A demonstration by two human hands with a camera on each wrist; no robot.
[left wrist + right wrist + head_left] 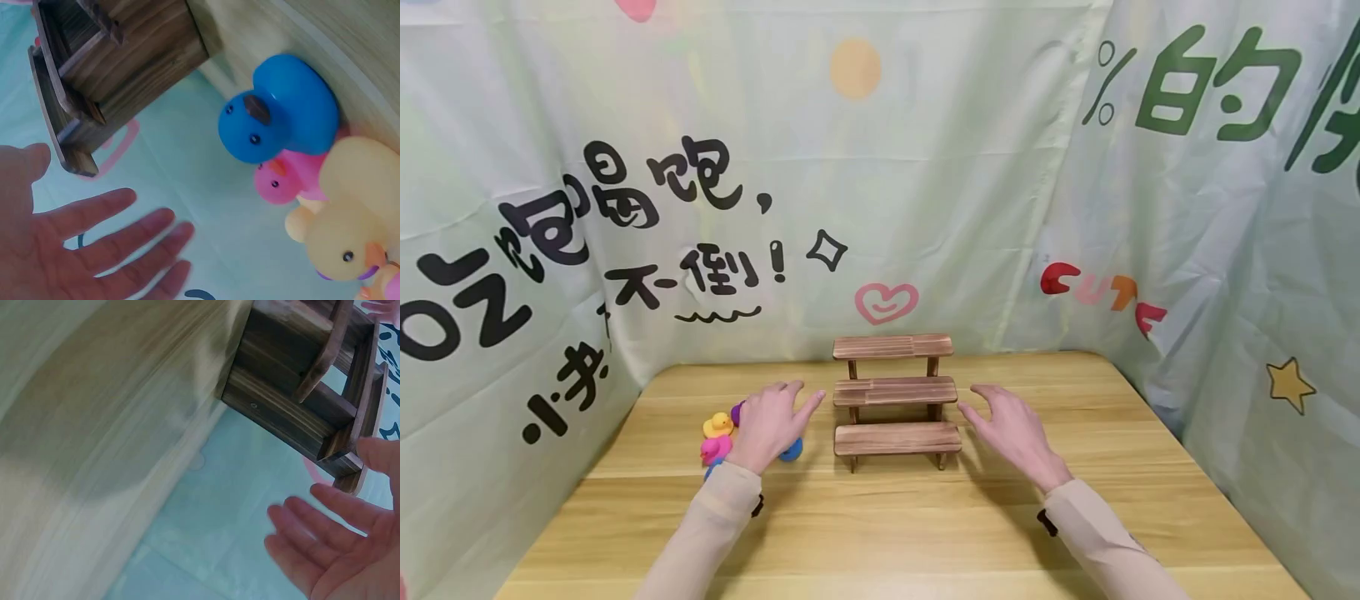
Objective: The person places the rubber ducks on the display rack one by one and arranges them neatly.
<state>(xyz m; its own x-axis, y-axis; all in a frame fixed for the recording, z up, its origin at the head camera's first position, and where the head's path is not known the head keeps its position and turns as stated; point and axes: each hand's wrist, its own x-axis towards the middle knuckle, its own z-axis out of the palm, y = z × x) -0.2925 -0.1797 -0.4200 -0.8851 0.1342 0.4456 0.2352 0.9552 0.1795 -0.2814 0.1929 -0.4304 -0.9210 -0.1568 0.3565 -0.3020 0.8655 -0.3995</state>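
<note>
A three-tier wooden display stand (895, 438) stands upright on the table between the hands. On its left, my left hand (769, 425) hovers with spread fingers, holding nothing. To the right of the stand, my right hand (1017, 431) reaches out with its fingers extended and also empty. Neither hand appears to touch the wood. Around and partly behind the left hand are several rubber ducks: a yellow duck (718, 427), a pink duck (716, 451), a purple one (736, 414) mostly covered, and a blue duck (791, 451). The left wrist view shows a blue duck (300, 106) close up.
The wooden tabletop (880, 533) has rounded far corners. Printed fabric (940, 208) hangs behind the table and along both sides, with a pink heart (886, 302) just above the stand.
</note>
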